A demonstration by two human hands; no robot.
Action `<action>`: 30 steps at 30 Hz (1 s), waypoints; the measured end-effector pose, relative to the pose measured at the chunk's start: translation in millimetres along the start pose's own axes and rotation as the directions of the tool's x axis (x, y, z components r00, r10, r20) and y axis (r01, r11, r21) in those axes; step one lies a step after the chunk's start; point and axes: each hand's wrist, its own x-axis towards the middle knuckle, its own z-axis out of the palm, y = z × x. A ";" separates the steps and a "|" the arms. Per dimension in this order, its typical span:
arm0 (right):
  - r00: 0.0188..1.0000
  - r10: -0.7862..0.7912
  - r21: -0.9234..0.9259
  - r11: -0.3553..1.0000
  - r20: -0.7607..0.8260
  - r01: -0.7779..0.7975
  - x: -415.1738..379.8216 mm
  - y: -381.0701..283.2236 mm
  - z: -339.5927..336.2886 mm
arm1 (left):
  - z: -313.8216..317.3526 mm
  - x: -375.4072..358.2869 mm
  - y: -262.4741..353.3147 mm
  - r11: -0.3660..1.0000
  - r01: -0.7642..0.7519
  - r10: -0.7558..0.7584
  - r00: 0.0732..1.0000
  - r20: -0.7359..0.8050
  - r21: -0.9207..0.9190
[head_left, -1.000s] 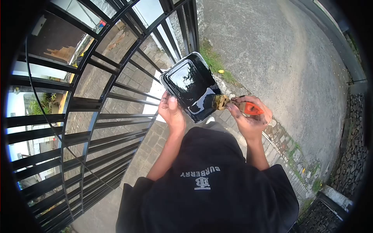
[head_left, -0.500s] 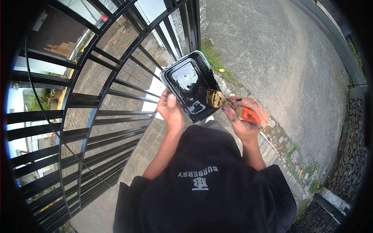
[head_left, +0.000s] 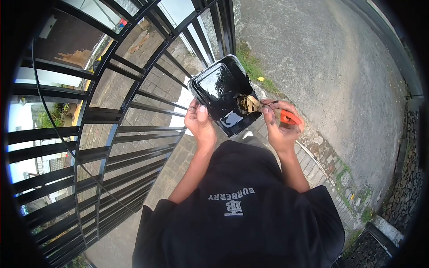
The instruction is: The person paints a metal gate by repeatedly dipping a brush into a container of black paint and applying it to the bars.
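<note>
My left hand grips the near left edge of a rectangular paint tray, its thumb over the rim. Glossy black paint coats the tray's inside. In my right hand is a paintbrush with an orange handle end, held between thumb and fingers. The brush head lies inside the tray at its right side, bristles in or against the paint; their tips are dark and hard to make out. Dark paint smudges mark the fingers of both hands.
A black metal gate with many bars stands close on my left, a thin black cable hanging across it. Beyond the tray runs a grey concrete road, edged by grass. Stone paving lies below me.
The tray now appears slightly farther right and tips a little differently, with paint pooled toward its near end. The brush has shifted slightly up and left relative to the tray.
</note>
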 end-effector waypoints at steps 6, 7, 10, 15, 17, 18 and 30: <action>0.984 0.177 0.148 0.974 -0.012 -0.173 -2.5 -0.2 5.3 | 0.0 -1.6 -0.9 1.000 -0.009 0.009 1.000 0.010 0.026; 0.979 0.205 0.197 0.960 -0.004 -0.200 -3.0 -0.4 6.2 | -2.4 -1.2 -2.6 1.000 -0.004 0.003 1.000 0.020 0.031; 0.969 0.247 0.256 0.936 0.012 -0.242 -3.1 -1.0 4.9 | -2.6 -0.6 -4.6 1.000 -0.001 0.000 0.999 0.043 0.029; 0.945 0.326 0.387 0.874 -0.021 -0.293 -2.4 -3.4 -1.9 | -8.3 -0.4 -5.5 0.999 0.015 -0.017 0.998 0.063 0.041; 0.962 0.274 0.347 0.902 0.000 -0.257 -1.3 -3.0 -5.5 | -8.4 -3.2 -3.0 1.000 -0.016 0.013 0.994 0.109 0.027; 0.962 0.274 0.346 0.903 -0.001 -0.257 -1.0 -2.5 -6.1 | -9.1 -3.5 -3.7 1.000 -0.015 0.012 0.994 0.110 0.026; 0.993 -0.069 -0.092 0.993 0.099 0.079 -4.3 -6.6 -6.1 | -17.2 -3.2 -17.6 1.000 -0.008 0.007 0.989 0.145 0.001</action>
